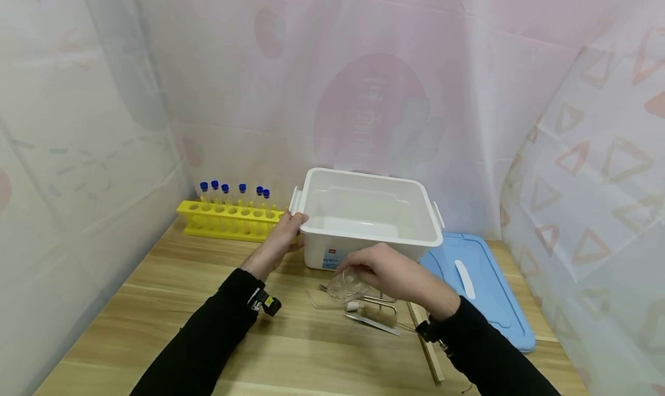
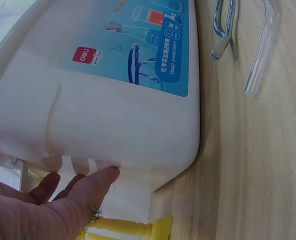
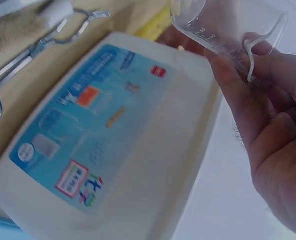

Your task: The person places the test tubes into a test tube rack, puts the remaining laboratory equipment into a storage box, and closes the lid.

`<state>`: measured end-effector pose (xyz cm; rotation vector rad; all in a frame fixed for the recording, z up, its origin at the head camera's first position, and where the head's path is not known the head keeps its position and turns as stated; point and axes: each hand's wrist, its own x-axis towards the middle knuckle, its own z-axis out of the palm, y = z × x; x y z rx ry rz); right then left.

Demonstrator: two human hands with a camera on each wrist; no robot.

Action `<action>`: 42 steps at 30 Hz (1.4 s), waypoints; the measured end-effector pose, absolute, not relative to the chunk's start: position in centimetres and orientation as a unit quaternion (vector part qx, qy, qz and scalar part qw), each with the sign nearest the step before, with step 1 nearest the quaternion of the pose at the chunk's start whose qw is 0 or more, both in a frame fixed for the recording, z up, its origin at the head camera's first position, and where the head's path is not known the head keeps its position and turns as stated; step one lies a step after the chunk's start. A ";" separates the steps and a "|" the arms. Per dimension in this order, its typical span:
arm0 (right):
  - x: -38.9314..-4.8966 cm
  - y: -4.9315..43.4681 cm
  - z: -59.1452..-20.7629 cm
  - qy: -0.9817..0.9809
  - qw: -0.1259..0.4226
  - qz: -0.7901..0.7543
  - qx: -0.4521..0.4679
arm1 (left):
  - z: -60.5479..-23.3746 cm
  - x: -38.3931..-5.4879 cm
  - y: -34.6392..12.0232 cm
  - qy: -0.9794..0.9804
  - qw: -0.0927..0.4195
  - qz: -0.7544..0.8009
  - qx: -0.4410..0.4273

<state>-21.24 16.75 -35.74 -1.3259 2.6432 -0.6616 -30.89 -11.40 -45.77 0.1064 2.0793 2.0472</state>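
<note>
A white plastic storage box [image 1: 332, 231] with a blue label stands at the back centre. My left hand [image 1: 277, 240] grips its left end, the thumb pressed against the wall below the rim in the left wrist view. In front of the box, my right hand [image 1: 397, 272] holds a clear beaker [image 3: 223, 30] with printed graduations and a spout, tilted in the fingers. Under the beaker, on the table, lie metal tongs [image 3: 35, 47], a brush [image 1: 379, 314], tweezers [image 1: 371, 324] and a bent clear tube [image 2: 264, 47].
A yellow rack [image 1: 208, 232] with several blue-capped test tubes stands to the left of the box. On the right lies a blue lid [image 1: 499, 303] with a white handle. A wooden strip [image 1: 428, 350] lies near my right wrist. Fabric walls [image 1: 332, 67] enclose the table.
</note>
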 end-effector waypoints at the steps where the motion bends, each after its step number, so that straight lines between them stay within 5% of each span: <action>1: -21.4 16.9 -35.5 0.873 0.053 -0.223 -0.430 | -45.8 -30.9 -11.4 0.708 0.110 0.697 0.037; 17: -23.0 18.9 -32.4 0.899 -0.034 -0.266 -0.345 | -45.7 -31.1 -11.3 0.708 0.110 0.697 0.036; 42: -28.7 21.1 -34.9 0.926 -0.129 -0.288 -0.210 | -45.5 -30.9 -11.6 0.710 0.115 0.694 0.031</action>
